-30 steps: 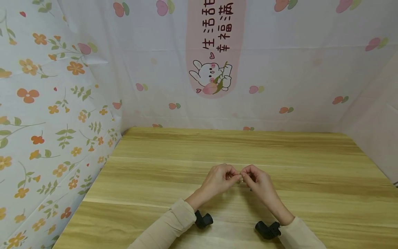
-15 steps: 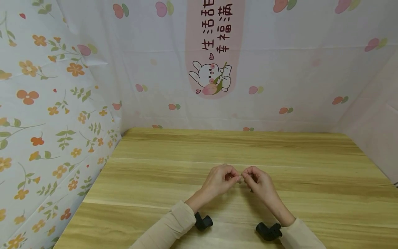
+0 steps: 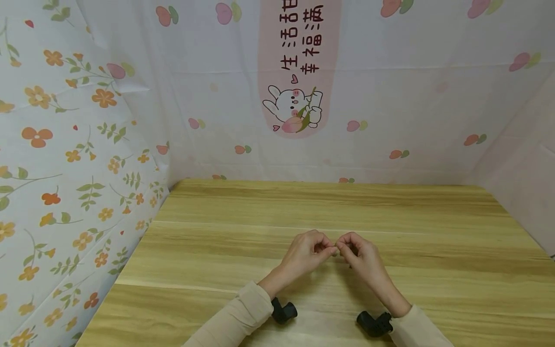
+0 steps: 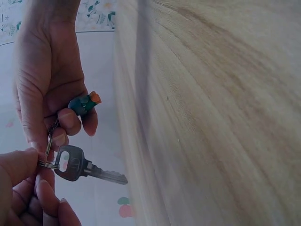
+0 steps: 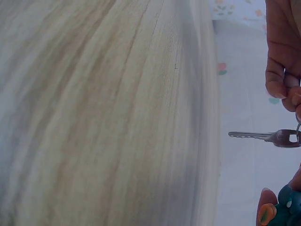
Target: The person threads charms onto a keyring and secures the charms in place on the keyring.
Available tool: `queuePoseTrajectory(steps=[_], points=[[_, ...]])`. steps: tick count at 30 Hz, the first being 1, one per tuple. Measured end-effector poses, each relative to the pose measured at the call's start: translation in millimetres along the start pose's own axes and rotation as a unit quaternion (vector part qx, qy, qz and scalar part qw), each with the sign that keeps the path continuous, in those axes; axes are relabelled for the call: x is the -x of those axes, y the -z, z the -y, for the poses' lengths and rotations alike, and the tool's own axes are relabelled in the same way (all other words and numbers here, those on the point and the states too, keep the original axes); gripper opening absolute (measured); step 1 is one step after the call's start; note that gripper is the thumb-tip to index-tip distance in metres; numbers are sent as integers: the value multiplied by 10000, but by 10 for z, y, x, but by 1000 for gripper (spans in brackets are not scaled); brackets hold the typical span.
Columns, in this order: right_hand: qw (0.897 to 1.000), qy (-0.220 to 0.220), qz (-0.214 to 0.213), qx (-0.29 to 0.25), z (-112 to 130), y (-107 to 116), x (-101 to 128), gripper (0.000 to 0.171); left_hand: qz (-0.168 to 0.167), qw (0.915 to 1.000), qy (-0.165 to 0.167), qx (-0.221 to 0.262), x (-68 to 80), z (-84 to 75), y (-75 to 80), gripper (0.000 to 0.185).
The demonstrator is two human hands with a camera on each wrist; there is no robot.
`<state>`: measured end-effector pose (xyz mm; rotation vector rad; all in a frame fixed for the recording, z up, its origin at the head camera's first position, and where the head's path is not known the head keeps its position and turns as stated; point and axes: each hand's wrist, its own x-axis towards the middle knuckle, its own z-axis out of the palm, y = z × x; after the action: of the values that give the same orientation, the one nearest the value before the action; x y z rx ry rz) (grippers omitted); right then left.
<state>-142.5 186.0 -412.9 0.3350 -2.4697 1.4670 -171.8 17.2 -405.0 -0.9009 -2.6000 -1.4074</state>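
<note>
The ring was pinched between thumb and finger of the left hand, and the fingertips of the right hand were closed on it from the other side, so that both hands were brought together above the worktop. The key was hung from the ring, blade pointed down; the charm was lodged against the right hand's curled fingers, its chain beside them. Whether the ring's coils were parted could not be told.

For this step, a firm left pinch close to the split was judged best, the gap to be opened by a right thumbnail with no excess force. The key was best left hanging free, and the charm kept tucked aside, lest the chain be twisted.

On the cloth behind, "生活甜" and "幸福满" were printed sideways, the first cut by the upper edge of view. No lettering could be read on the key.
</note>
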Motion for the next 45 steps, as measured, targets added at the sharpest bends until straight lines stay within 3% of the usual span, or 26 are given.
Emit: queuePoseTrajectory(steps=[12,22,26,31,35,41,45], points=[[9997,250,62,-46,36,-4,10,8,176,9997,185,-20,5,-4,2,14],[9997,177,25,-167,26,-3,10,8,61,10000,-18,-19,16,2,-3,13],[9998,133,64,-113,22,-1,14,7,189,9998,25,38,23,5,5,14],[9990,420,108,143,13,-8,16,9,378,9992,121,101,24,15,9,17],[9985,518,96,137,10,-15,16,9,313,9995,13,63,27,23,1,15],[9994,321,18,-130,19,-13,14,7,105,9997,-230,-67,32,11,3,13],[9996,231,21,-187,21,-7,17,7,151,9997,-189,-73,34,0,13,12]])
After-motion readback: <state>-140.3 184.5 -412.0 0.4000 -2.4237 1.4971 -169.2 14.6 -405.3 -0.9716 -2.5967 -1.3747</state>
